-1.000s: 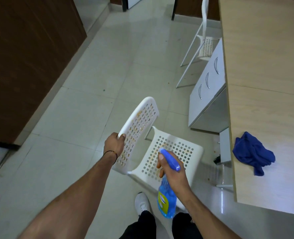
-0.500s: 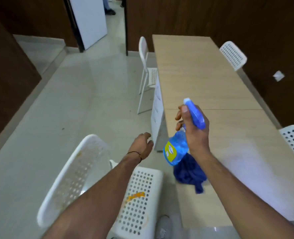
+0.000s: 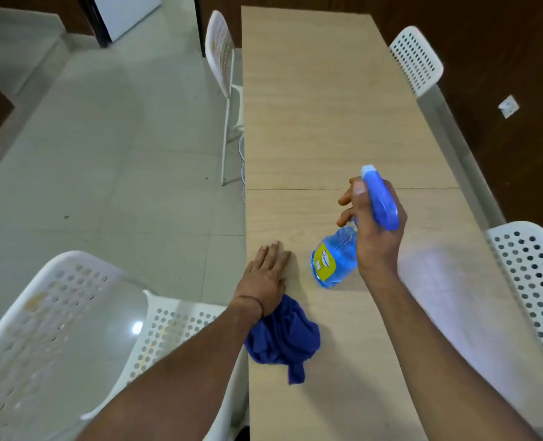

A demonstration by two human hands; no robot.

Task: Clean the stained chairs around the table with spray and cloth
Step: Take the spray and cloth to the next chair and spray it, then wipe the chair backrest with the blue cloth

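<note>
Head view has your left grip (image 3: 268, 272) lying flat on the pale wooden desk (image 3: 311, 106), palm down, fingers straight and together, holding nothing. Its wrist passes over the crumpled dark-blue cloth (image 3: 291, 338), which lies at the desk's 7 o'clock edge. At 3 o'clock from it, your right grip (image 3: 372, 230) is curled tight round the neck of the clear blue plastic spray bottle (image 3: 335, 259). The bottle's long axis is tilted, base toward 7 o'clock, nozzle toward 12. At 8 o'clock, the white perforated plastic chair (image 3: 57, 329) with brownish marks stands beside the desk.
</note>
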